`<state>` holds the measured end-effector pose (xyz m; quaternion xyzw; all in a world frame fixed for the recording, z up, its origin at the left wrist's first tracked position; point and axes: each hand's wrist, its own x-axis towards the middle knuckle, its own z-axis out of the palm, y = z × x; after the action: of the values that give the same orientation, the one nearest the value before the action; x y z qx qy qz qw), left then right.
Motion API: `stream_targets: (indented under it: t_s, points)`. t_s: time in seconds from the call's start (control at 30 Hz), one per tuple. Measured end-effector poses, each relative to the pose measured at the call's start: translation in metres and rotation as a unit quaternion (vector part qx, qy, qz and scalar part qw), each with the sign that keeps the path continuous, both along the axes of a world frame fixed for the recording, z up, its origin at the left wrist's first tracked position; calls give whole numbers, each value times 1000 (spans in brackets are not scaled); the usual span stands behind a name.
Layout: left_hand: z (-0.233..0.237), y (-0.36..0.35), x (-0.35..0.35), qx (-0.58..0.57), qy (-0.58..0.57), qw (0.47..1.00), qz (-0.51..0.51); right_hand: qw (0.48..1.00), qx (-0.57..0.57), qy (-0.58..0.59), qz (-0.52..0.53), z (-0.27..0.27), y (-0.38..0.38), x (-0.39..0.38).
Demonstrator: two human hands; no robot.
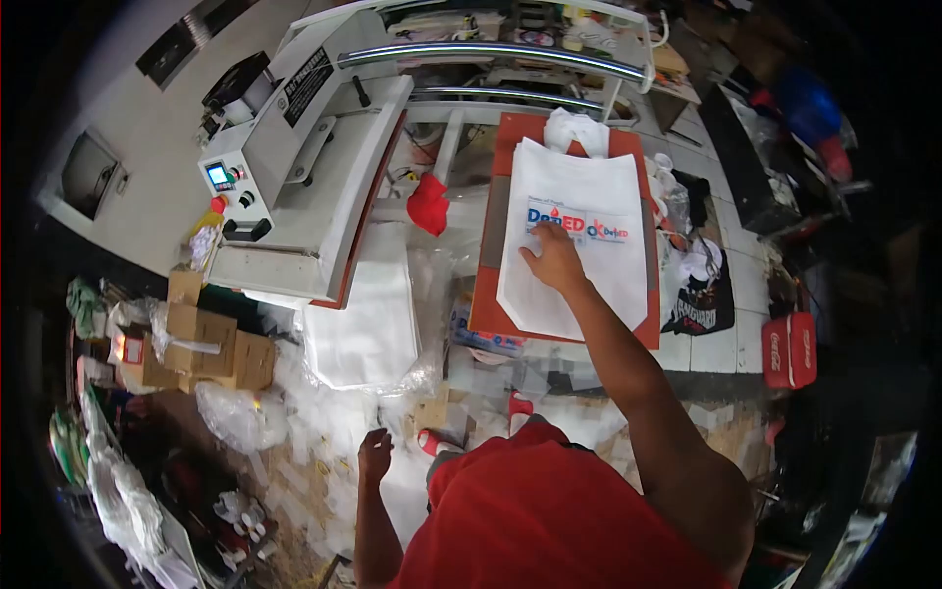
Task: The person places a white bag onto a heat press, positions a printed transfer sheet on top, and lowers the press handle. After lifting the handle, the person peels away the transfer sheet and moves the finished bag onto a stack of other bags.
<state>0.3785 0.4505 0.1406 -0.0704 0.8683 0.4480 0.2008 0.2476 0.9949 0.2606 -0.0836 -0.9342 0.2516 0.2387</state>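
Note:
My right hand (557, 257) reaches over a white bag-shaped fabric piece (574, 294) lying flat on the red-orange platen (483, 294) of a heat press. Its fingers are apart from the thumb and touch the left part of a printed transfer (608, 228) with red and blue lettering. A small white bundle (577, 133) sits at the platen's far end. Down at my left side, my left hand (375, 455) hangs with loosely bent fingers and nothing visible in it. A stack of white fabric pieces (363, 329) lies near it, below the press.
The heat press head (324, 187), with its lit control panel (218, 175), stands at the left. A red cloth (428, 204) hangs between it and the platen. Cardboard boxes (211, 344) stand lower left, a red cooler (789, 350) at right. Scraps litter the floor.

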Motion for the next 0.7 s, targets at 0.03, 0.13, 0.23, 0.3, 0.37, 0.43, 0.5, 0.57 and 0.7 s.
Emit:
stream_targets:
  t_s: [0.03, 0.13, 0.23, 0.3, 0.37, 0.43, 0.5, 0.57, 0.7]
  points:
    - [15, 18, -1, -29, 9, 999, -15, 1000, -4, 1, 10, -3, 3, -6]
    - [40, 46, 0, -73, 58, 995, -33, 994, 48, -102, -11, -4, 6, -23]
    - [56, 56, 0, -86, 90, 991, -44, 989, 114, -93, -21, -8, 15, -26]
    - [61, 57, -2, -90, 73, 993, -29, 996, 83, -13, 3, -14, 34, -31]
    - [47, 43, 0, -123, 62, 990, -7, 997, 44, 25, -63, -6, 73, -26]
    - [25, 20, 3, -128, 67, 989, -5, 974, 23, 65, -217, -30, 147, -22]
    - [12, 3, 0, -126, 87, 988, -28, 966, 43, 18, -256, -50, 255, 11]
    - [28, 4, -14, -124, 76, 989, -3, 932, 63, -52, -352, -43, 328, 77]
    - [74, -14, -98, -84, 168, 982, 24, 885, 159, -229, -373, -86, 408, 247]
